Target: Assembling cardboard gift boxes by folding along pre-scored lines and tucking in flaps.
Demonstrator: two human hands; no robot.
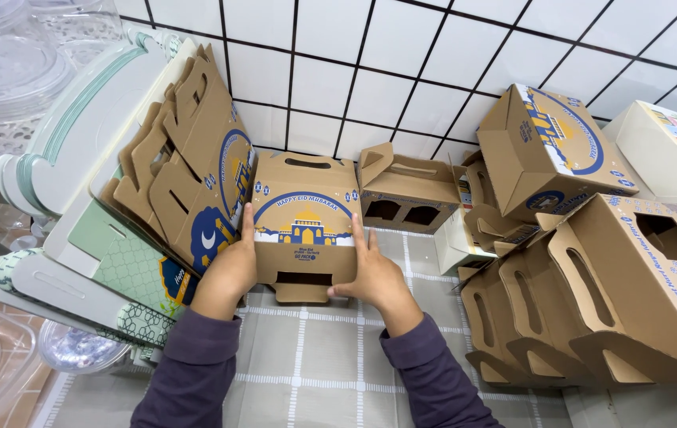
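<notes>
A printed cardboard carrier box (303,218) is gripped between the left hand (231,269) and right hand (371,273), palms pressed to its sides, near the back edge of the checked tablecloth (314,364). The box appears to be being squared up; next, its bottom flap would need tucking, beside the flat blanks (196,166) at the left edge.

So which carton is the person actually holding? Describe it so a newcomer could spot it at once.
Start at the white tiled wall; the carton stands upright just below it on the checked cloth. The left hand and right hand press its two sides. Unlike the flat blanks leaning left and the tipped boxes stacked right, it faces the camera squarely.
</notes>
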